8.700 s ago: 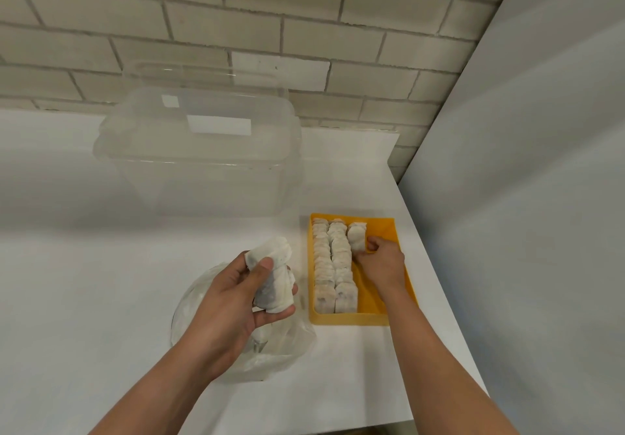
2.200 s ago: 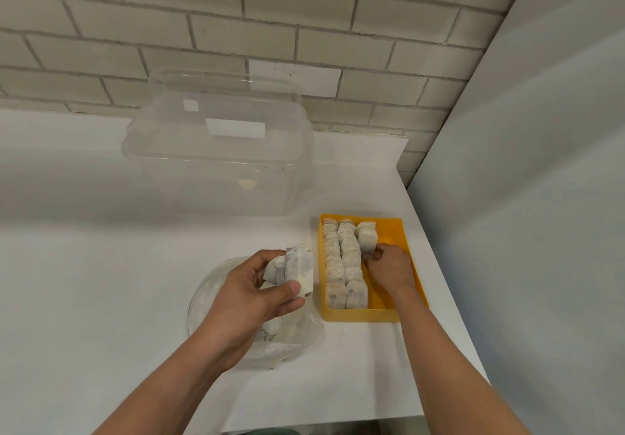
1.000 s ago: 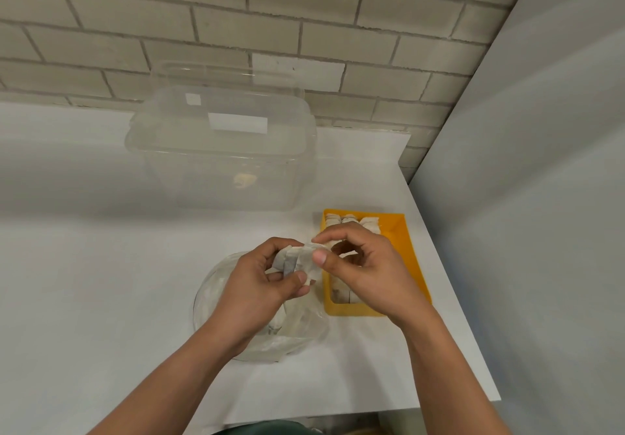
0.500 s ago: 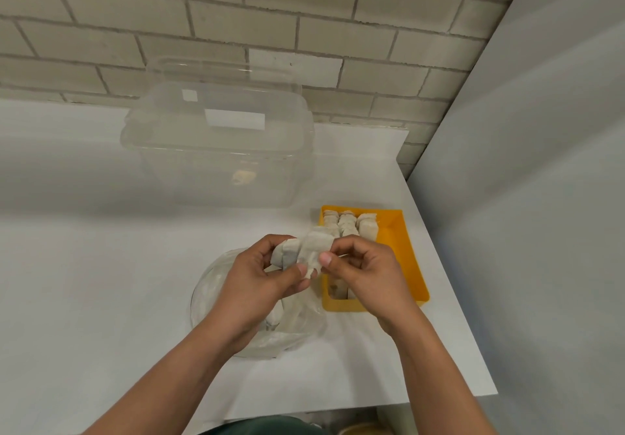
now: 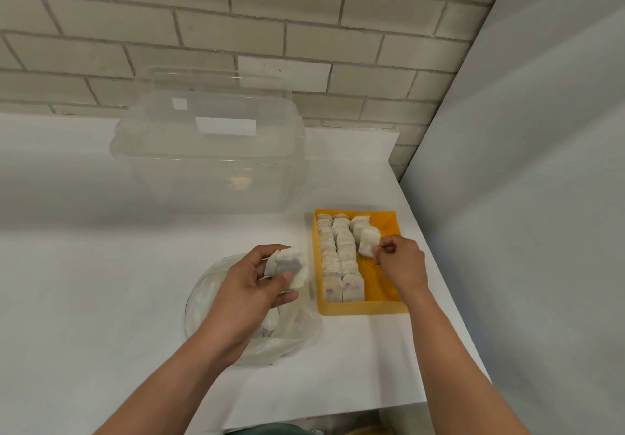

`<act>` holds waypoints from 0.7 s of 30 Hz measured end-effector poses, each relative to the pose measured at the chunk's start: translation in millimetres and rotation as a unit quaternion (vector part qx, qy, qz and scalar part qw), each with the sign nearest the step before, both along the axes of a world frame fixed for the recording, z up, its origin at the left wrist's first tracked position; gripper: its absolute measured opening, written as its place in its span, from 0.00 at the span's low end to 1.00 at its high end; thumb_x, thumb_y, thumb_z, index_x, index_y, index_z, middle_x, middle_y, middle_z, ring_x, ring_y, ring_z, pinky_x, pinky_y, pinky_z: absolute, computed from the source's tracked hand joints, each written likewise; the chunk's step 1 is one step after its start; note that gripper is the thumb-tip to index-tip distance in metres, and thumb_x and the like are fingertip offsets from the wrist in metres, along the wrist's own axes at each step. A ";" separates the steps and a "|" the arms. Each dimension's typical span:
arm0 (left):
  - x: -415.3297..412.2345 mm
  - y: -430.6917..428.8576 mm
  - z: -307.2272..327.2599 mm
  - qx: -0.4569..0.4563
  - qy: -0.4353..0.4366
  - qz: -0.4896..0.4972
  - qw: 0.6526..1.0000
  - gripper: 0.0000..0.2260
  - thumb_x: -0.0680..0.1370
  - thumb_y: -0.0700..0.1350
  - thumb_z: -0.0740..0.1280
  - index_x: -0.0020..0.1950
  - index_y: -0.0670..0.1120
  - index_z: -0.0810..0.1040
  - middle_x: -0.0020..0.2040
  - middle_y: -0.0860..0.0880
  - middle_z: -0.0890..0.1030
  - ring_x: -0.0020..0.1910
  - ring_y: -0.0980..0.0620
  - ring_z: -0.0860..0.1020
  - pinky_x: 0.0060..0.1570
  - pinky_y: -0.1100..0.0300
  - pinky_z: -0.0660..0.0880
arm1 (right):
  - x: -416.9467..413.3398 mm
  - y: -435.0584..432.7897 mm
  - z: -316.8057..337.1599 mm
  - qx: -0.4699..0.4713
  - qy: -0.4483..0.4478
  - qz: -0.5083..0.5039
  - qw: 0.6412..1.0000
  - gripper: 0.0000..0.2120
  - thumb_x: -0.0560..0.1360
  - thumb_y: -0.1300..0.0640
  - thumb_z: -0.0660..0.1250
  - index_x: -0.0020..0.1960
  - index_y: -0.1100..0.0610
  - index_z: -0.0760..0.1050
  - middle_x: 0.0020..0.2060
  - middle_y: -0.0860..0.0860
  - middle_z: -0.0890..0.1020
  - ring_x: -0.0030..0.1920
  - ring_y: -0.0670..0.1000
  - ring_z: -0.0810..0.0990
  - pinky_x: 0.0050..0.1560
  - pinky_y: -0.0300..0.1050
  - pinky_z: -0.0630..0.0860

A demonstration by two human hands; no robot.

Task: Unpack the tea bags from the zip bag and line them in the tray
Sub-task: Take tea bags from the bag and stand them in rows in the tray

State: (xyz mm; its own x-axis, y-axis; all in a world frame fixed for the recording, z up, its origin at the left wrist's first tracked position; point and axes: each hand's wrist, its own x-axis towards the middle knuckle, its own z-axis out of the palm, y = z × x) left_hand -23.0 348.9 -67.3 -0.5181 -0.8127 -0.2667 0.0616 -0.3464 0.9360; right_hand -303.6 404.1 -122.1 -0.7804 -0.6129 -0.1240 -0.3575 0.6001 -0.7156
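Observation:
An orange tray (image 5: 385, 285) sits on the white table with two full rows of white tea bags (image 5: 340, 258) and the start of a third row at its far end. My right hand (image 5: 400, 262) pinches one tea bag (image 5: 368, 241) and holds it over that third row. My left hand (image 5: 250, 285) grips a small stack of tea bags (image 5: 287, 263) just left of the tray. Below the left hand lies the crumpled clear zip bag (image 5: 287, 336), with a few tea bags still showing inside.
A large clear plastic box (image 5: 206, 150) with its lid on stands behind the zip bag, near the brick wall. A grey wall panel (image 5: 527, 197) runs along the table's right edge, close to the tray. The table's front edge (image 5: 321, 417) is near my body.
My right hand took one tea bag from the stack in my left hand and carried it right, over the tray's third row. The left hand stayed over the zip bag.

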 end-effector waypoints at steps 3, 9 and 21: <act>0.6 -0.5 2.0 -0.006 0.000 0.000 1.000 0.12 0.81 0.33 0.69 0.60 0.46 0.83 0.54 0.44 0.86 0.52 0.48 0.85 0.52 0.58 0.83 | 1.1 -4.5 -10.3 0.037 0.006 0.016 0.999 0.07 0.79 0.58 0.70 0.56 0.55 0.83 0.52 0.52 0.85 0.56 0.54 0.82 0.52 0.42 0.73; 1.4 -0.9 3.0 0.006 0.013 0.003 1.000 0.09 0.81 0.33 0.69 0.58 0.44 0.83 0.54 0.42 0.86 0.55 0.44 0.85 0.53 0.59 0.82 | 3.5 -12.0 -10.3 0.048 0.006 0.015 0.999 0.12 0.75 0.55 0.75 0.58 0.55 0.83 0.53 0.52 0.86 0.57 0.55 0.82 0.56 0.45 0.76; -1.5 -2.5 5.7 0.029 0.026 -0.008 0.999 0.13 0.81 0.31 0.66 0.60 0.45 0.84 0.55 0.44 0.86 0.58 0.45 0.85 0.55 0.59 0.82 | 8.2 -17.2 -12.3 0.096 0.061 0.028 0.993 0.06 0.77 0.51 0.74 0.44 0.53 0.83 0.43 0.54 0.85 0.47 0.58 0.81 0.51 0.49 0.79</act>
